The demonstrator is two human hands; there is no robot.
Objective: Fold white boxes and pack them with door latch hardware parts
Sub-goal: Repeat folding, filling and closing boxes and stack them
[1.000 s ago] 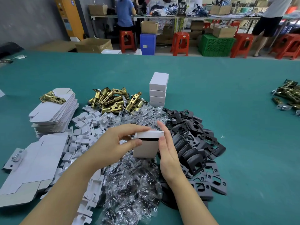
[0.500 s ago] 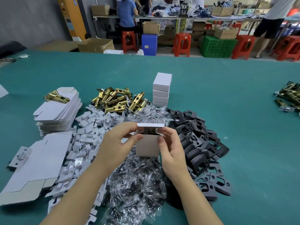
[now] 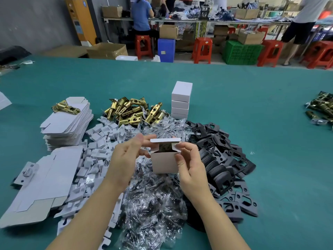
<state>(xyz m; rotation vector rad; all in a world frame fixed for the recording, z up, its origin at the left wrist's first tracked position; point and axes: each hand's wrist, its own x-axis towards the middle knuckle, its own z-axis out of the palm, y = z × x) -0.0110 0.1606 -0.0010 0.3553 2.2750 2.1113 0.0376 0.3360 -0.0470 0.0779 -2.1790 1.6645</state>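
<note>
White box (image 3: 164, 163) held upright above the surface (image 3: 252, 109), over the heap of clear plastic bags (image 3: 153, 204). Top end open: lid flap (image 3: 165, 140) raised and roughly level, both side tabs standing out, dark contents visible inside the opening but too shadowed to identify.

Left hand (image 3: 124, 159): grip pinches the left end of the lid flap between thumb and forefinger; remaining fingers curl behind the box's left edge.

Right hand (image 3: 191, 165): grip closed on the box's right side, thumb on the front face, fingertips at the right tab.

Beyond the box: a stack of closed white boxes (image 3: 181, 100) stands upright. Left of that stack, a pile of brass latch bolts (image 3: 133, 110). Right of the hands, a heap of black strike plates (image 3: 223, 159), touching the bag heap. Left of the hands, loose white card inserts (image 3: 100, 141). Further left, a stack of flat box blanks (image 3: 66, 125) with one brass latch (image 3: 65, 107) lying on top. Nearer, more flat blanks (image 3: 41, 188) with a silver plate (image 3: 26, 173) at their left edge. Far right edge of the surface: a separate pile of latches (image 3: 322, 107), well apart.
</note>
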